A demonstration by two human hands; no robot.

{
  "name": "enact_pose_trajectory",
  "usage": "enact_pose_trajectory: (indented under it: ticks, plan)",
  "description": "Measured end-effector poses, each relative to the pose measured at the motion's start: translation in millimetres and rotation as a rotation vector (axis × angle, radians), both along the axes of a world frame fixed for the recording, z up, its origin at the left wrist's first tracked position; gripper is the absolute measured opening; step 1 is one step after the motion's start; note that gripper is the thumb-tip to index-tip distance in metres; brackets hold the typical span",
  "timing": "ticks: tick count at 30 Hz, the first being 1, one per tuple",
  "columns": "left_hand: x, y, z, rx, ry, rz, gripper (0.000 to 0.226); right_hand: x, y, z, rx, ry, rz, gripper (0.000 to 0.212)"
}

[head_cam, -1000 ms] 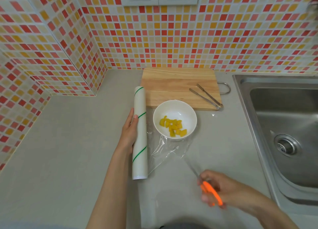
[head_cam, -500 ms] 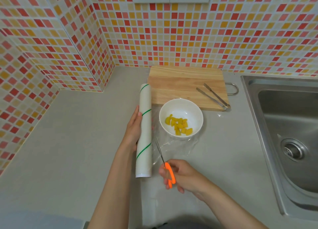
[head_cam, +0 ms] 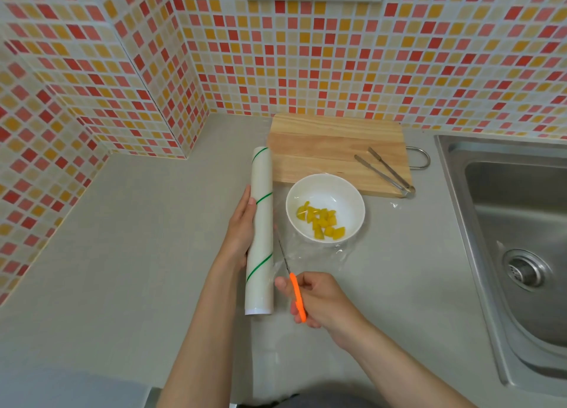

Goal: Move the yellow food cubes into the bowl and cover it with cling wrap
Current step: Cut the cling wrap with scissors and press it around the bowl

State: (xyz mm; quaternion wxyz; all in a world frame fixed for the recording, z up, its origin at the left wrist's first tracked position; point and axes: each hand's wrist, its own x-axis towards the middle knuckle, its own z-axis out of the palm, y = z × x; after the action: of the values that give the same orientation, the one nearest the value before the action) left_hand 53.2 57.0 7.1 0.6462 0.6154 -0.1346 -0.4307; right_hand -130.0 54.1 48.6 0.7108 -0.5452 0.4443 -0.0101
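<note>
A white bowl (head_cam: 325,189) stands on the grey counter in front of the cutting board, with several yellow food cubes (head_cam: 321,222) inside. A sheet of clear cling wrap (head_cam: 310,255) stretches from the roll over the bowl and onto the counter. The cling wrap roll (head_cam: 260,232), white with green stripes, lies lengthwise left of the bowl. My left hand (head_cam: 241,229) presses against its left side. My right hand (head_cam: 319,300) grips orange-handled scissors (head_cam: 296,294), whose blades point away from me along the roll's right edge into the film.
A wooden cutting board (head_cam: 334,149) lies behind the bowl with metal tongs (head_cam: 386,172) on its right end. A steel sink (head_cam: 515,242) fills the right side. Tiled walls close the back and left.
My right hand has swung the scissors from the right over to the roll's edge, and the blades now reach further along the film. My left hand stays on the roll.
</note>
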Motion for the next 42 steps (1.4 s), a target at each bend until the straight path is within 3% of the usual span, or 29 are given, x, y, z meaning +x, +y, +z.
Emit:
enact_pose_trajectory:
  ticks: [19, 42]
  plan:
    - [3, 4, 4, -0.026, -0.003, -0.038, 0.042, 32, -21, 14, -0.025, -0.010, -0.031, 0.050]
    - [-15, -4, -5, -0.016, -0.040, -0.039, 0.044, 51, -37, 18, 0.010, -0.016, -0.150, 0.045]
